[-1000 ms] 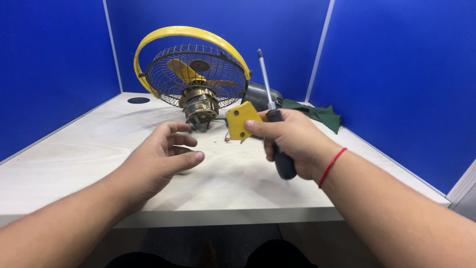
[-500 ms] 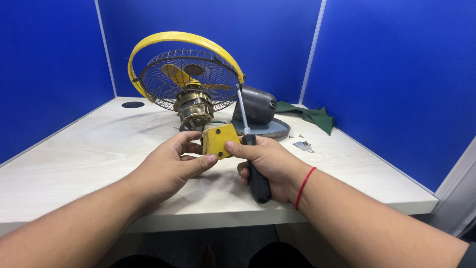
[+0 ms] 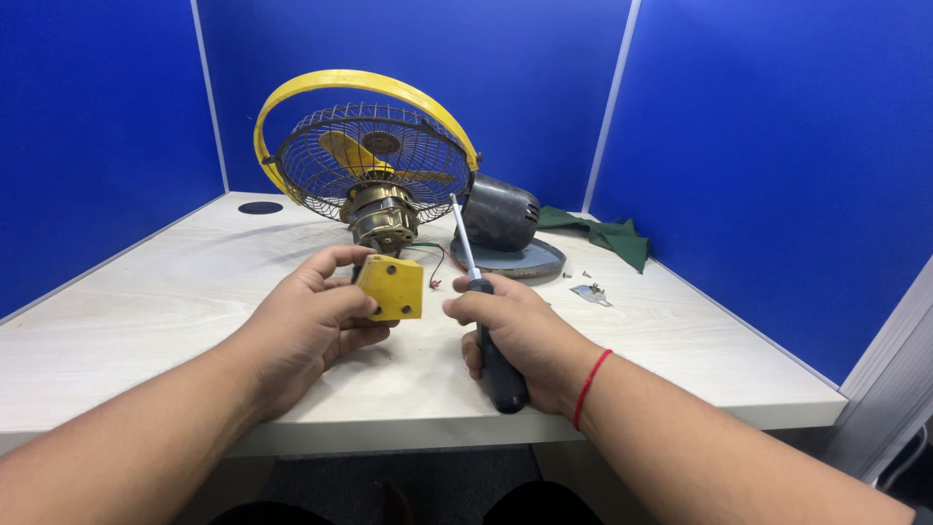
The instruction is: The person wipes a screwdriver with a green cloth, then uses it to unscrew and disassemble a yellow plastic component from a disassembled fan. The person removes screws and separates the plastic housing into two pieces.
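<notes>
My left hand (image 3: 309, 319) holds a small yellow box-shaped part (image 3: 392, 287) with two dark holes in its face; thin red and green wires (image 3: 434, 264) run from behind it toward the fan. My right hand (image 3: 520, 336) grips a screwdriver (image 3: 478, 311) by its black handle, the metal shaft pointing up and away. The two hands are a short gap apart above the white table (image 3: 146, 301). Behind them stands a yellow-rimmed fan (image 3: 364, 156) with a wire cage and a bare brass motor (image 3: 383, 216).
A dark grey motor cover (image 3: 499, 214) rests on a round grey base (image 3: 525, 262) right of the fan. Small screws and a metal piece (image 3: 589, 289) lie further right, with a green cloth (image 3: 607, 233) near the blue partition. A round cable hole (image 3: 259, 207) is at the back left.
The yellow part has passed from my right hand's fingers into my left hand. My right hand has drawn away to the right with the screwdriver.
</notes>
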